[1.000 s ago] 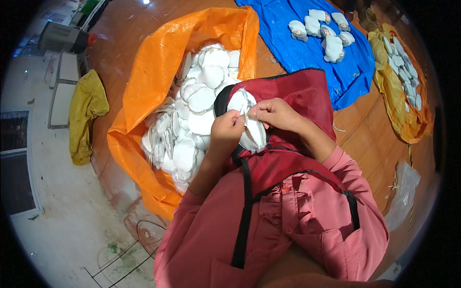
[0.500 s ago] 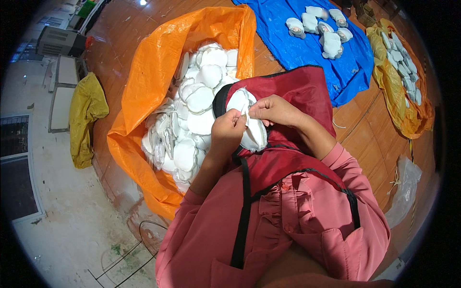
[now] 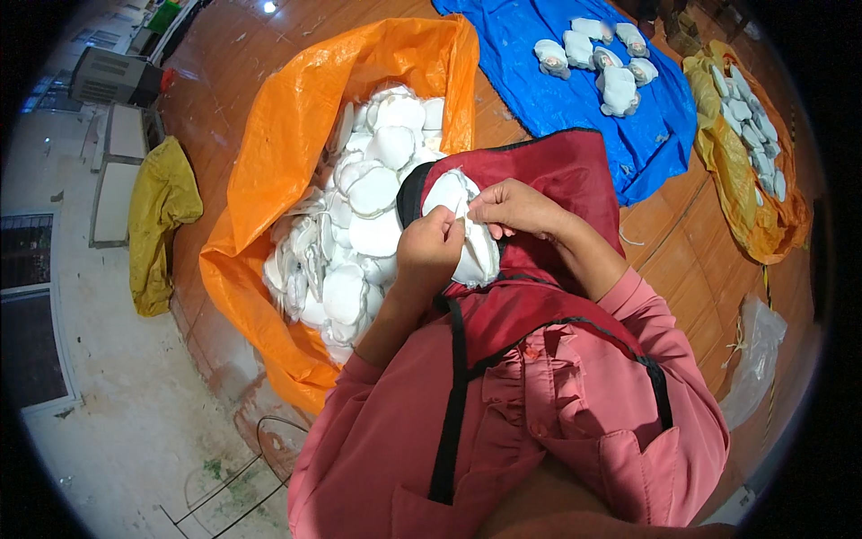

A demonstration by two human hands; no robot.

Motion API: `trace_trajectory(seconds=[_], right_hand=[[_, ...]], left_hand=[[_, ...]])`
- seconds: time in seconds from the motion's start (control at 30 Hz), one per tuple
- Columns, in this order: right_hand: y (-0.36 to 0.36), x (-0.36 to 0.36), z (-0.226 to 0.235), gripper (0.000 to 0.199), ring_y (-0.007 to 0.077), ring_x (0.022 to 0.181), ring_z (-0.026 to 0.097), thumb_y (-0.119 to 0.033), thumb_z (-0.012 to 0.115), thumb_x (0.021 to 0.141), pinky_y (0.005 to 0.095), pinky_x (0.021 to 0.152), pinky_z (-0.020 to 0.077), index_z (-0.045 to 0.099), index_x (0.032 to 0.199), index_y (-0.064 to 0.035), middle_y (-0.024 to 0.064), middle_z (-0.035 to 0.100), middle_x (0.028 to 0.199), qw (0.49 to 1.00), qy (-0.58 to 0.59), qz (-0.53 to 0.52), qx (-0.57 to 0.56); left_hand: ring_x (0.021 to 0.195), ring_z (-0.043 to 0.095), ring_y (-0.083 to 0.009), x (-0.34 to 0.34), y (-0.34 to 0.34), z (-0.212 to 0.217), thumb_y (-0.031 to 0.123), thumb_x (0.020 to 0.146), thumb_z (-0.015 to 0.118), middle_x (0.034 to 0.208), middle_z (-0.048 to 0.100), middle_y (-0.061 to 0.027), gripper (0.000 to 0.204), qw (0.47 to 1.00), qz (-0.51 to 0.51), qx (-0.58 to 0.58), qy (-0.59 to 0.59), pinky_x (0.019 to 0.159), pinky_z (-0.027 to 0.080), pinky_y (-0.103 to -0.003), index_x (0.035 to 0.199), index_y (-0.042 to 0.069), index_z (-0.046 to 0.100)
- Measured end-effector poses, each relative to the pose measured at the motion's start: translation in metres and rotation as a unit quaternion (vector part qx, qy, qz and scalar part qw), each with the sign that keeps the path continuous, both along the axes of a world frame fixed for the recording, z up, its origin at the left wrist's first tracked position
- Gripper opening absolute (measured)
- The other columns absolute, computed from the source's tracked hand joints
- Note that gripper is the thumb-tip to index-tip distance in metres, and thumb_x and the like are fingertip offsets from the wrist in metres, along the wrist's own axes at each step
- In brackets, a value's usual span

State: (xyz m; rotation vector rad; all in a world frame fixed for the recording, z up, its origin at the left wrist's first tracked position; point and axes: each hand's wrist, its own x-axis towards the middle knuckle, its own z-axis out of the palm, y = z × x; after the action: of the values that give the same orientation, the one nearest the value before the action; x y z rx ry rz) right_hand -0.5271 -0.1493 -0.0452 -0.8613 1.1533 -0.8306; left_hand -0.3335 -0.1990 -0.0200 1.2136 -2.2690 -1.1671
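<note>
A white oval fabric pad (image 3: 478,260) with a frayed edge and a slit down its middle lies over my lap, on the dark red apron (image 3: 557,180). My left hand (image 3: 429,244) is closed on the left lip of the slit, thumb and fingers pinched. From the other side my right hand (image 3: 515,209) pinches the cloth near the top of the slit. The fingertips of both hands almost meet. What lies inside the slit cannot be made out.
To the left an orange sack (image 3: 262,171) stands open, heaped with white pads (image 3: 373,193). Several stuffed pieces (image 3: 620,90) rest on a blue tarp (image 3: 530,99) ahead. A yellow-orange sack (image 3: 732,193) with more pieces is at far right, near a clear plastic bag (image 3: 756,359).
Both hands keep their pinch on the pad, with only slight finger movement. The whole view has shifted a little.
</note>
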Motion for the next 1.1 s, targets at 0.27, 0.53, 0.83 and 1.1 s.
trace_trajectory(seconds=[0.27,0.53,0.83,1.1], right_hand=[[-0.002,0.0,-0.003,0.017,0.004,0.049,0.05,-0.019,0.062,0.09,0.0192,0.045,0.0378,0.072,0.094,-0.0052,-0.0024,0.059,0.061,1.0,0.014,0.007,0.02],[0.002,-0.009,-0.025,0.017,0.0071,0.059,0.057,-0.017,0.069,0.085,0.0239,0.054,0.0475,0.072,0.093,-0.0034,-0.0004,0.064,0.07,0.999,0.014,0.01,-0.048],[0.024,-0.016,-0.051,0.017,0.0073,0.065,0.053,-0.013,0.072,0.081,0.0253,0.06,0.044,0.072,0.095,-0.0043,-0.0037,0.059,0.07,0.991,0.112,-0.01,-0.069],[0.035,0.016,-0.092,0.021,0.0258,0.096,0.058,-0.018,0.07,0.079,0.0338,0.087,0.0467,0.07,0.095,-0.0039,0.0128,0.062,0.097,0.934,0.258,-0.144,-0.202]], left_hand=[[0.068,0.063,-0.0394,0.003,0.001,-0.015,0.018,0.087,0.061,0.071,0.063,-0.0194,0.017,0.999,-0.013,-0.041,0.006,0.06,0.048,-0.046,0.081,0.001,0.06],[0.061,0.061,-0.0421,-0.009,0.007,-0.019,0.02,0.087,0.058,0.067,0.06,-0.0211,0.019,0.975,-0.062,-0.207,-0.055,0.056,0.047,-0.053,0.075,0.005,0.055],[0.068,0.063,-0.0434,-0.031,0.016,-0.011,0.021,0.089,0.055,0.073,0.064,-0.0231,0.021,0.979,-0.105,-0.157,-0.07,0.062,0.048,-0.053,0.083,0.002,0.06],[0.062,0.063,-0.0402,-0.03,0.019,-0.021,0.022,0.087,0.055,0.069,0.064,-0.021,0.022,0.964,-0.16,-0.197,-0.079,0.059,0.049,-0.052,0.082,0.001,0.059]])
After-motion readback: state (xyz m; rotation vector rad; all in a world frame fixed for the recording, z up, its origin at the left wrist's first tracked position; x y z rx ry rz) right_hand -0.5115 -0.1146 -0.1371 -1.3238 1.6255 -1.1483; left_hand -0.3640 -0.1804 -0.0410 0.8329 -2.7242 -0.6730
